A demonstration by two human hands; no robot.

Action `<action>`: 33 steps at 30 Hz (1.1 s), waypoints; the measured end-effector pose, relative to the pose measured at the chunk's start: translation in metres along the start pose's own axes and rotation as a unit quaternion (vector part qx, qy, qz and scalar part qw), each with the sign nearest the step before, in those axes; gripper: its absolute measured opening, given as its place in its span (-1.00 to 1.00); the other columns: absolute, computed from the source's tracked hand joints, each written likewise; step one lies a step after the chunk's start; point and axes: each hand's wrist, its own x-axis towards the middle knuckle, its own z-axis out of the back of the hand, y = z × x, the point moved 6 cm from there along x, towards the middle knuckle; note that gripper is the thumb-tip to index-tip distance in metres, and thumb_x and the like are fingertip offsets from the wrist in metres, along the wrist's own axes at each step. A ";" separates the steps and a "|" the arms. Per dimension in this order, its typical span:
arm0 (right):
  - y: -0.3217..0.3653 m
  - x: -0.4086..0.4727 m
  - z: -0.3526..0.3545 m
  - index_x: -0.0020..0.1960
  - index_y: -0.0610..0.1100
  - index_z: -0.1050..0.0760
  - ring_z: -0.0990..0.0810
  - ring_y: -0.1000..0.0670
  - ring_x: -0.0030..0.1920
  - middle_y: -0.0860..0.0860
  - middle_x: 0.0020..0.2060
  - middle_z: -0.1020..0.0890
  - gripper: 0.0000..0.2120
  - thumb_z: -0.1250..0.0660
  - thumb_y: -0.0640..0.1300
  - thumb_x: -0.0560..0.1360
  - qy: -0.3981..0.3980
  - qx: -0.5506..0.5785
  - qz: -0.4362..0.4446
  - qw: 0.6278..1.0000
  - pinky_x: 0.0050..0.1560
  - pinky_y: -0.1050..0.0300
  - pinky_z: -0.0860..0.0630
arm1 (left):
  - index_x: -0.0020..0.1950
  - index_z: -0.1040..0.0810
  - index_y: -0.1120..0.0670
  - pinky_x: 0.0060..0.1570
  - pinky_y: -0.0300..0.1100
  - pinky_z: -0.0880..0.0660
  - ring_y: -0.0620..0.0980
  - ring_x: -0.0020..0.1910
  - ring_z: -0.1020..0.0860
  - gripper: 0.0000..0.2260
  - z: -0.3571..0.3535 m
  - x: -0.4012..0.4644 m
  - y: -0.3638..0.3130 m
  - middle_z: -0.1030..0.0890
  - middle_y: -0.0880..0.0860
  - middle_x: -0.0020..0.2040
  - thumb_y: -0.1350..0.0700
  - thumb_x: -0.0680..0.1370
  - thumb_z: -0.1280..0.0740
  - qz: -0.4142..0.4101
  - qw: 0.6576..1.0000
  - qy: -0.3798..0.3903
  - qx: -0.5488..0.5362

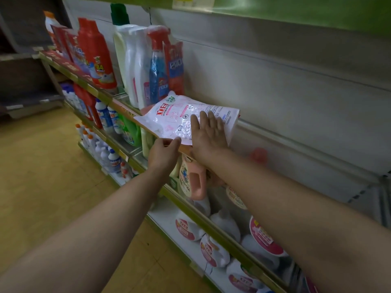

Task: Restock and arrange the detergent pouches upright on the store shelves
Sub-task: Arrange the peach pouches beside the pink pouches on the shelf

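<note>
A white detergent pouch (179, 118) with red print lies flat on the upper shelf (281, 153), its near edge hanging over the shelf front. A second pink pouch seems to lie under it, mostly hidden. My right hand (208, 132) rests flat on the pouch's right half with straight fingers. My left hand (164, 150) pinches the pouch's near edge at the shelf front.
Red, white and blue bottles (135, 64) stand to the left of the pouch on the same shelf. The shelf to the right is bare up to the white back panel. A pink jug (193, 180) and white-and-pink refill pouches (213, 250) fill the shelves below. Wooden floor at left.
</note>
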 end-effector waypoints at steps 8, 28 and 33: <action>0.004 0.011 -0.013 0.47 -0.16 -0.06 -0.05 -0.32 0.46 -0.25 0.44 -0.15 -0.38 -0.24 -0.02 0.53 -0.004 -0.058 -0.027 0.998 0.44 -0.23 0.01 | -0.18 -0.49 0.09 -0.12 -0.08 -0.46 0.09 -0.15 -0.60 -0.76 0.009 0.012 -0.002 -0.58 0.04 -0.27 -0.02 0.60 -0.25 -0.018 0.999 0.024 0.014; -0.118 -0.060 0.032 0.02 -0.08 -0.62 -0.54 0.09 -0.17 0.08 -0.17 -0.60 -0.79 -0.22 -0.23 0.56 -0.217 0.470 -0.217 0.828 -0.29 0.48 -0.37 | -0.13 -0.49 0.01 0.00 -0.01 -0.48 0.08 -0.09 -0.60 -0.89 -0.062 -0.002 -0.032 -0.60 0.09 -0.10 0.17 0.54 -0.22 -0.057 0.975 0.212 -0.017; -0.150 -0.100 0.034 -0.09 -0.04 -0.54 -0.61 0.04 -0.20 0.03 -0.20 -0.62 -0.86 -0.24 -0.18 0.58 -0.212 0.628 -0.294 0.689 -0.12 0.13 -0.56 | 0.30 -0.44 0.13 0.03 0.03 -0.57 0.08 0.02 -0.63 -0.40 -0.096 -0.004 -0.041 -0.62 0.12 0.11 -0.05 0.29 -0.32 -0.027 0.960 0.271 -0.065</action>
